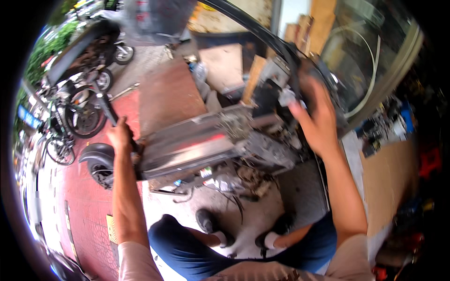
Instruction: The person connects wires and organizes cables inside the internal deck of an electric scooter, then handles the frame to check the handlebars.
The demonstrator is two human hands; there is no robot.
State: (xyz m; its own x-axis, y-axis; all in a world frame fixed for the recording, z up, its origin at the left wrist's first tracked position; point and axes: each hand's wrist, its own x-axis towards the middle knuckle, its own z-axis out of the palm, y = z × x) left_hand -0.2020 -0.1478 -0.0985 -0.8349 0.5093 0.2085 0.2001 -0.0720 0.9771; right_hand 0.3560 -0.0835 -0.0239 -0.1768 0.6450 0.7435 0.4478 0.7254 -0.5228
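An electric scooter with a long worn deck [187, 140] lies across in front of me, its small black wheel [99, 164] at the left. My left hand [121, 136] is closed around a dark bar [108, 110] beside the deck's left end; whether the bar belongs to the scooter, I cannot tell. At the right, my right hand [318, 117] is raised near the foot of the black stem [253, 25], thumb spread from the blurred fingers. A small whitish lump [286, 97] shows by the thumb tip. A tangle of wires [236, 124] sits on the deck's right part.
Several bicycles [84, 112] and a motor scooter [86, 47] stand at the far left on red paving. Boards [171, 96] and scrap lie behind the deck. Loose parts [248, 180] are below it, before my feet. Cardboard [389, 173] and clutter lie at the right.
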